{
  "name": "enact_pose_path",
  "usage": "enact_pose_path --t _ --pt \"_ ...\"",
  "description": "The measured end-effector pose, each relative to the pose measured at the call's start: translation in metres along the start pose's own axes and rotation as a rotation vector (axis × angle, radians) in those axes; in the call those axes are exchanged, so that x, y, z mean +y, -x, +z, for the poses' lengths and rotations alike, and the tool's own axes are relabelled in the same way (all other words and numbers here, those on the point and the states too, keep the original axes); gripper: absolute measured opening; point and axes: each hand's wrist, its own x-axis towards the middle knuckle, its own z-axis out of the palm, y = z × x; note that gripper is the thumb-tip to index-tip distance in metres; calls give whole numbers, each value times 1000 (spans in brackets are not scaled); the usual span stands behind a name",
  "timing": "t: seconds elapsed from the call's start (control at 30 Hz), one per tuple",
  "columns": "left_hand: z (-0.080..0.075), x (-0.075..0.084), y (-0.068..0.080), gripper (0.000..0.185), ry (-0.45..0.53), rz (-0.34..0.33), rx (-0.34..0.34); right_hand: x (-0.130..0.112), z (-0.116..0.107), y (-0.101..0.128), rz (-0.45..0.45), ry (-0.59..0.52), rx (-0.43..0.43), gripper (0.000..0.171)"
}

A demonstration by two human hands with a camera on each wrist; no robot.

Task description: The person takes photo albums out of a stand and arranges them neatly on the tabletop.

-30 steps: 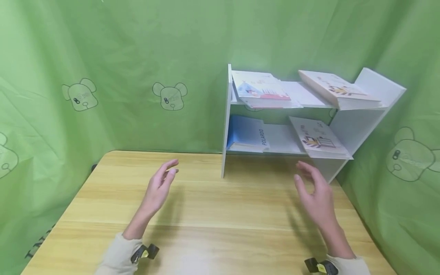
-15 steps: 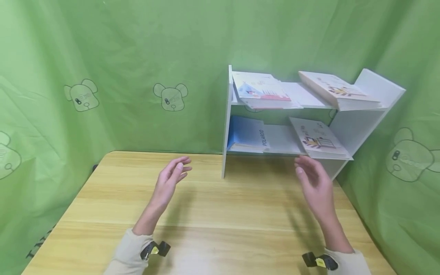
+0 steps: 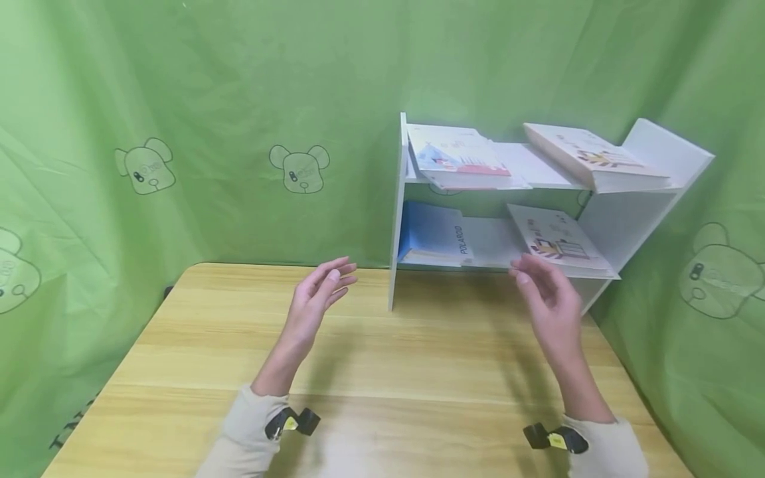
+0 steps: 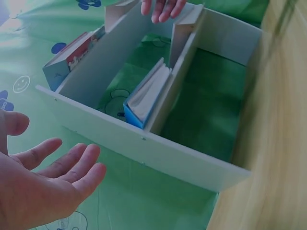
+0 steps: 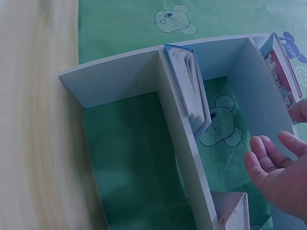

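Note:
Both hands hover above the table, holding nothing. My left hand [image 3: 311, 305], fingers loosely bent, is left of the white two-tier shelf [image 3: 396, 219]. In the left wrist view, its palm [image 4: 43, 191] faces up beside the shelf's side panel. My right hand [image 3: 552, 312] is in front of the lower tier, its fingertips overlapping a white illustrated book [image 3: 562, 236] in the head view; contact cannot be told. At the lower left lies a blue book [image 3: 433, 232] marked POLAROID. On the upper tier sit a white-and-pink illustrated book [image 3: 463, 156] and a thick illustrated book [image 3: 597, 156].
The wooden table [image 3: 382, 372] stretches beneath both arms, with the shelf at its back right. Green curtain [image 3: 209, 79] printed with bear heads hangs behind and along the sides. Each wrist wears a small black camera [image 3: 293, 423] on a strap over a light sleeve.
My left hand has moved right and forward, closer to the shelf, its fingers spreading. The right hand has risen slightly toward the lower tier. The books have stayed put.

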Motion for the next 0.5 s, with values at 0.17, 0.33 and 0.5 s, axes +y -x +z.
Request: enact_pose_path --t 0.17,0.33,0.5 --pt "7 0 -4 41 60 -25 18 -1 2 -6 39 -59 -8 34" --pt "17 3 -13 40 108 -12 10 -3 5 -11 66 -110 2 34" --pt "26 5 -21 43 142 -8 13 -8 8 -15 79 -133 0 36"
